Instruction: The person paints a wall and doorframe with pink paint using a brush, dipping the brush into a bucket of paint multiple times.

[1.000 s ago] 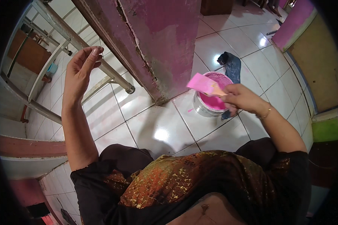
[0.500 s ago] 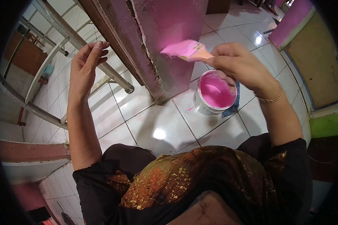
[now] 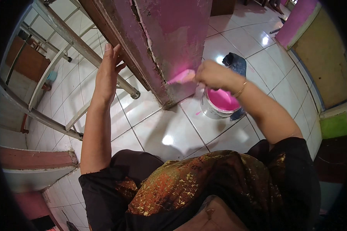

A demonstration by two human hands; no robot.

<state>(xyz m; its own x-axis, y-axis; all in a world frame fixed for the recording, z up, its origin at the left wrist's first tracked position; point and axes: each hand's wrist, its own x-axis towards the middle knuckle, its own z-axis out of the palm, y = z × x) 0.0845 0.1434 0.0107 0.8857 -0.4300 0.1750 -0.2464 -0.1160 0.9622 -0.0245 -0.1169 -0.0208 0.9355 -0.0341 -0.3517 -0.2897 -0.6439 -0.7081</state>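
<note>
Pink-loaded paintbrush [image 3: 183,77]: low at the wall [image 3: 183,40], beside its cracked edge; the bristles [image 3: 176,78] seem to meet the surface, though blur hides the exact contact.
Right hand [image 3: 216,75]: clenched round the brush handle, knuckles up, just above the bucket [image 3: 211,110]; a thin gold-coloured bracelet [image 3: 241,89] circles my wrist.
Left hand [image 3: 108,73]: released, holding nothing that I can see, thumb raised and fingers near the brown door frame [image 3: 121,48]; I cannot tell whether they touch it.
Coat so far: pink covers much of the wall face, but unevenly; I judge it partly done, with the dull grey patches near the foot and the strip along the crack [image 3: 149,45] left to cover.
Paint [image 3: 223,100]: bright, wet-looking and smooth, with plenty left inside the round, whitish bucket.
Wall texture: rough and blotchy, plaster split in a long jagged line, the lower corner crumbly and grey.
Floor [image 3: 154,129]: glossy white square tiles with dark joints and a small pink spot [image 3: 198,113] beside the bucket.
Around me: a crumpled dark blue cloth [image 3: 237,64] behind the bucket, a round-tubed metal frame [image 3: 59,29] on my left.
</note>
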